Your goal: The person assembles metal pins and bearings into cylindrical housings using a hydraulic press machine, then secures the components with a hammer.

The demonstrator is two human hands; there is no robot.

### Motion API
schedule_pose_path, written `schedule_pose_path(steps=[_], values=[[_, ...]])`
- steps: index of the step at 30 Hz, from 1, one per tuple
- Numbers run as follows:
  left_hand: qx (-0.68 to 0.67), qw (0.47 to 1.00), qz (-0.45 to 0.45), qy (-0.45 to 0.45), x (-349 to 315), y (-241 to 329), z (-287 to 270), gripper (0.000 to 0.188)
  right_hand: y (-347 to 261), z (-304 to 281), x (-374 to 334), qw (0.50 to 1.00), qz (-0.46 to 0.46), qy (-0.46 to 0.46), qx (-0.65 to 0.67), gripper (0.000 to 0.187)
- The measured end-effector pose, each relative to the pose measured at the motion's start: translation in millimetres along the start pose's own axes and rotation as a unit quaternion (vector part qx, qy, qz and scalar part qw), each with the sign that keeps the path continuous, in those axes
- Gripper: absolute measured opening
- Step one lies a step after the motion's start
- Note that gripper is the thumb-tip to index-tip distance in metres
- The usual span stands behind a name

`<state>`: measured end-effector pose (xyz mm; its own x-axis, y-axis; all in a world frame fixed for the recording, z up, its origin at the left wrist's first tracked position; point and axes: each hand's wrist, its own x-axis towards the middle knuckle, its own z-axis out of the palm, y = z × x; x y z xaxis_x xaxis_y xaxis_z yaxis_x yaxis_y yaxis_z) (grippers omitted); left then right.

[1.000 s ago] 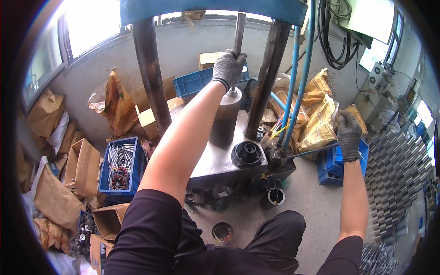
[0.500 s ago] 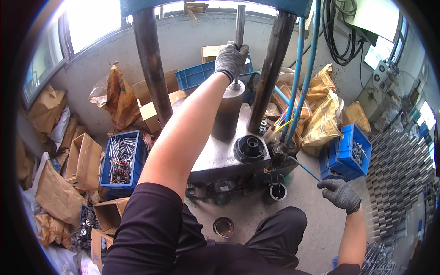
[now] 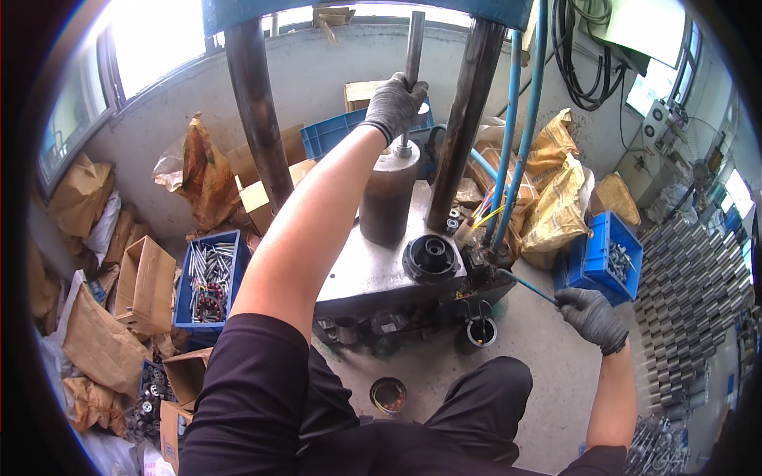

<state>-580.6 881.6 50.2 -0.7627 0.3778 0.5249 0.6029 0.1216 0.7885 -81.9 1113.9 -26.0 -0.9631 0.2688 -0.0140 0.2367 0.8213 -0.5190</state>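
Observation:
In a gray knit glove, my left hand [image 3: 394, 105] is closed around an upright steel rod [image 3: 414, 47]. The rod's foot meets the top of a dark metal cylinder [image 3: 386, 198], which stands on the steel bed [image 3: 337, 274] of a press. A round black flanged part [image 3: 432, 258] lies on the bed to the cylinder's right. Off to the right, my gloved right hand [image 3: 594, 320] grips the end of a thin blue lever [image 3: 528, 286] that runs out from the press's side. The left forearm reaches across the bed and hides part of it.
Two dark columns [image 3: 258, 111] carry the blue press head [image 3: 365, 9]. A blue bin [image 3: 208, 278] of metal pins sits left, with cardboard boxes [image 3: 145, 285]. Blue bins [image 3: 609, 258] and stacked metal cylinders [image 3: 686, 301] stand right. Blue hoses [image 3: 520, 143] hang beside the right column.
My right hand has risen slightly, and the lever's outer end with it. My left hand stays on the rod. The whole view has shifted a little.

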Motion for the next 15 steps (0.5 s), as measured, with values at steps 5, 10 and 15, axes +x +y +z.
schedule_pose_path(steps=[5, 10, 15], values=[[-0.039, 0.998, -0.042, -0.01, -3, 3, 3, 0.034, 4, 1, -2, 1.0, 0.009, -0.005, 0.018, 0.032], [0.003, 0.999, -0.001, 0.036, -12, 8, 6, 0.041, -3, 2, -7, 0.999, 0.03, -0.005, 0.033, 0.032], [-0.005, 0.999, -0.007, 0.036, -6, -3, 0, 0.042, 12, 29, -35, 0.998, 0.014, -0.049, 0.043, 0.033]])
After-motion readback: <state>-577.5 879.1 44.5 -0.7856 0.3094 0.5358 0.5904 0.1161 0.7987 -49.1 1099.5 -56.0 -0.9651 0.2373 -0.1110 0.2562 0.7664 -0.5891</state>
